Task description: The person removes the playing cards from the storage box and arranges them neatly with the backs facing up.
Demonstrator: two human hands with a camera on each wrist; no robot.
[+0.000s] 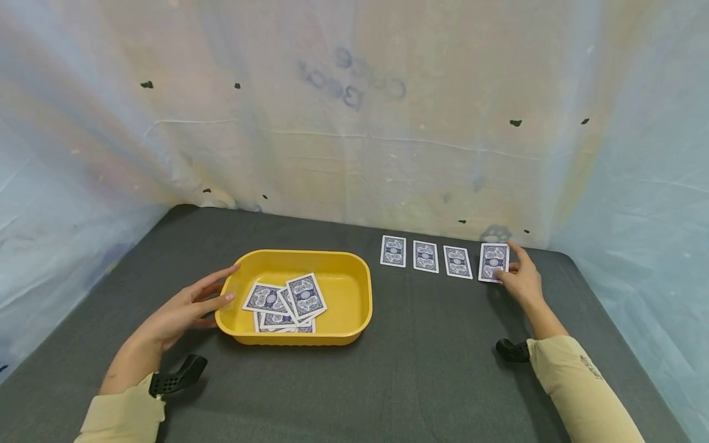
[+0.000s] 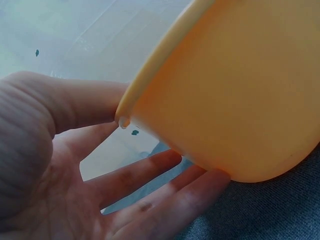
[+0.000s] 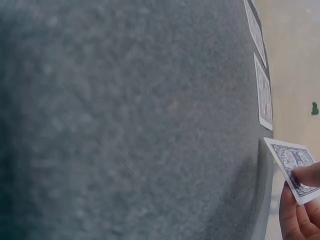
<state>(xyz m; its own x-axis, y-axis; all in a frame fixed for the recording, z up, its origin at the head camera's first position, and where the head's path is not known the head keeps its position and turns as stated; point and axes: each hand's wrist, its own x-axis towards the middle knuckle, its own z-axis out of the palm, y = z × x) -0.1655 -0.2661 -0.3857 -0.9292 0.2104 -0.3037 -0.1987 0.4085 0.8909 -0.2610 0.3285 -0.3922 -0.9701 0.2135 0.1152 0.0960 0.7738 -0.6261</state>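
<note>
Left hand [image 1: 181, 312] around yellow tray [image 1: 346, 292], right hand [image 1: 523, 284] with pinched card [image 1: 492, 261], faint mirrored lettering [image 1: 352, 96]

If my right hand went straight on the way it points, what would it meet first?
Probably the pale sheet behind the table, perhaps with the pinched card in your right hand touching it first; depth there is hard to judge. The nearest lying card sits left of that line.
</note>
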